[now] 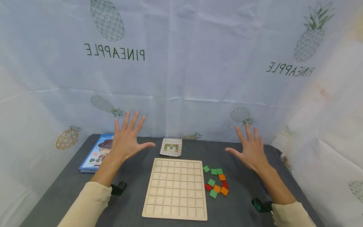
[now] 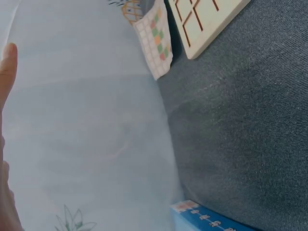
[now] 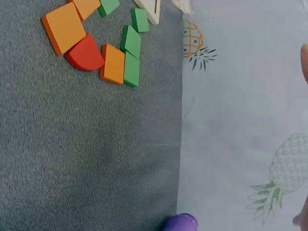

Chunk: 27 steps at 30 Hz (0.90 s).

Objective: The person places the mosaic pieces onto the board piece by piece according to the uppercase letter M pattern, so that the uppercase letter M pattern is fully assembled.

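Both hands are raised above the dark table with fingers spread, holding nothing. The left hand [image 1: 124,142] is near the blue boxed book [image 1: 96,154] and overlaps its right side in the head view. On the right, the other hand [image 1: 252,153] hovers beyond the loose tiles. Between them lies a wooden grid board [image 1: 175,189] with bare square cells. Behind it a small pattern card [image 1: 171,147] shows coloured squares on a grid. Several green, orange and red tiles lie right of the board, among them an orange tile [image 3: 63,28] and a red one [image 3: 85,54].
A white pineapple-print curtain [image 1: 181,78] hangs behind and at the sides of the dark cloth-covered table [image 1: 127,208]. A purple object [image 3: 180,223] shows at the bottom of the right wrist view, partly hidden by the right forearm in the head view.
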### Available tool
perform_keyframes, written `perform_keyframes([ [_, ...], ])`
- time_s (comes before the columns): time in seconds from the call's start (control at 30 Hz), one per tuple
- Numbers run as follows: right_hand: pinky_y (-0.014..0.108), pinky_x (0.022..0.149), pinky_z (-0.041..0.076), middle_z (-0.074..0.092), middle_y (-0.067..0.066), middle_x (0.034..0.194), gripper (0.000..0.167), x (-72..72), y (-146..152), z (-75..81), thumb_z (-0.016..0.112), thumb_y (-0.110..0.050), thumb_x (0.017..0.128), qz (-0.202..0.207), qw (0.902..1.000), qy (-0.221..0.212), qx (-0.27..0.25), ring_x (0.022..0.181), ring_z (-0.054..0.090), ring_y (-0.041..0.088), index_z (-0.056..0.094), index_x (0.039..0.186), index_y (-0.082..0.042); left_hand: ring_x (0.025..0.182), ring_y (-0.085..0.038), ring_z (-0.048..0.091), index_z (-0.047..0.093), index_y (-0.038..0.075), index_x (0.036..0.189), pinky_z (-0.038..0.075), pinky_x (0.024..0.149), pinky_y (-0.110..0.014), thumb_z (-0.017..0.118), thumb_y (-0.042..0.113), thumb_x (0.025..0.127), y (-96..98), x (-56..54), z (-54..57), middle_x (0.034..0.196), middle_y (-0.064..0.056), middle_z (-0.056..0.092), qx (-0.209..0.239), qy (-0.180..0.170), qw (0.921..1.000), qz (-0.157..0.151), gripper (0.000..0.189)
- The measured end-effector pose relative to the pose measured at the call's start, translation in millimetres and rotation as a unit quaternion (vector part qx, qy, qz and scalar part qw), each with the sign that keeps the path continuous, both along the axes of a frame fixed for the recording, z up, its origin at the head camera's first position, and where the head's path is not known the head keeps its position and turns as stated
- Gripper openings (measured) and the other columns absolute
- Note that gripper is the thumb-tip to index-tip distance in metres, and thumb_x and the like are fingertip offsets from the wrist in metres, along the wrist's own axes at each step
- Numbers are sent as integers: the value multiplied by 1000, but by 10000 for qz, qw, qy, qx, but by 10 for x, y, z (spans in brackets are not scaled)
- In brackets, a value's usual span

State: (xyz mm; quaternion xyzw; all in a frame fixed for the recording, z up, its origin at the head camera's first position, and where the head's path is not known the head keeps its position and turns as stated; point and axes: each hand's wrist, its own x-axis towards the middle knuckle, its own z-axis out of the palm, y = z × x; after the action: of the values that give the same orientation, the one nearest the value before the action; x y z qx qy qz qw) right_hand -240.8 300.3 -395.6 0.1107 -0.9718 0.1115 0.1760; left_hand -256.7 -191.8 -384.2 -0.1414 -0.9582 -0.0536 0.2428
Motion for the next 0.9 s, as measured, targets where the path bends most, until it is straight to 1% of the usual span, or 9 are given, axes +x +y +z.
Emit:
perform_keyframes([
  [0.1, 86, 111, 15, 12, 25, 171, 100, 8, -25, -3, 65, -68, 87, 132, 9999, -5, -44, 155, 7, 58, 20, 165, -24, 160, -43, 10, 16, 29, 166, 5, 122, -77, 66, 86, 70, -9, 34, 2, 174, -9, 16, -29, -35, 10000, -4, 122],
  [0.27, 83, 112, 17, 14, 26, 170, 100, 14, -62, -36, 66, -67, 87, 327, 9995, 25, -14, 154, 11, 57, 21, 165, -22, 160, -43, 10, 16, 29, 166, 5, 122, -77, 67, 84, 71, -6, 60, 0, 174, -10, 16, 21, -248, 9997, -51, 121],
  [0.4, 83, 113, 16, 13, 25, 171, 98, 31, -98, -98, 67, -61, 89, 611, 9974, -277, -257, 154, 12, 57, 19, 165, -23, 160, -43, 12, 17, 27, 166, 6, 121, -78, 67, 83, 72, 1, 89, -15, 173, -11, 16, -14, -493, 9987, -123, 120],
  [0.53, 85, 111, 14, 9, 20, 173, 95, 61, -131, -166, 70, -53, 91, 988, 9907, -637, -690, 155, 10, 55, 19, 165, -22, 160, -44, 12, 19, 25, 165, 7, 121, -77, 69, 81, 73, 11, 120, -35, 173, -13, 16, -25, -622, 9978, -212, 119],
  [0.67, 85, 111, 12, 6, 14, 174, 94, 97, -170, -235, 70, -48, 92, 1315, 9832, -856, -932, 156, 9, 53, 17, 166, -25, 159, -45, 12, 20, 25, 165, 10, 121, -78, 71, 79, 73, 15, 151, -63, 173, -13, 15, -8, -756, 9966, -338, 118],
  [0.73, 85, 111, 14, 9, 13, 174, 93, 119, -193, -262, 71, -46, 92, 1424, 9803, -903, -1023, 156, 10, 53, 17, 165, -27, 159, -45, 13, 21, 24, 165, 12, 121, -78, 72, 78, 73, 15, 171, -81, 173, -13, 14, 33, -834, 9956, -420, 118],
  [0.83, 84, 110, 18, 16, 15, 173, 92, 164, -228, -293, 73, -42, 91, 1558, 9756, -956, -1212, 155, 14, 52, 20, 165, -29, 158, -45, 15, 22, 23, 165, 15, 120, -77, 72, 77, 74, 15, 195, -116, 173, -13, 14, 84, -911, 9945, -510, 117],
  [0.9, 84, 109, 21, 21, 16, 171, 91, 193, -258, -310, 74, -40, 91, 1640, 9729, -973, -1308, 155, 16, 51, 22, 164, -30, 158, -44, 15, 22, 23, 165, 15, 121, -76, 72, 76, 74, 9, 210, -147, 173, -12, 15, 157, -934, 9940, -556, 117],
])
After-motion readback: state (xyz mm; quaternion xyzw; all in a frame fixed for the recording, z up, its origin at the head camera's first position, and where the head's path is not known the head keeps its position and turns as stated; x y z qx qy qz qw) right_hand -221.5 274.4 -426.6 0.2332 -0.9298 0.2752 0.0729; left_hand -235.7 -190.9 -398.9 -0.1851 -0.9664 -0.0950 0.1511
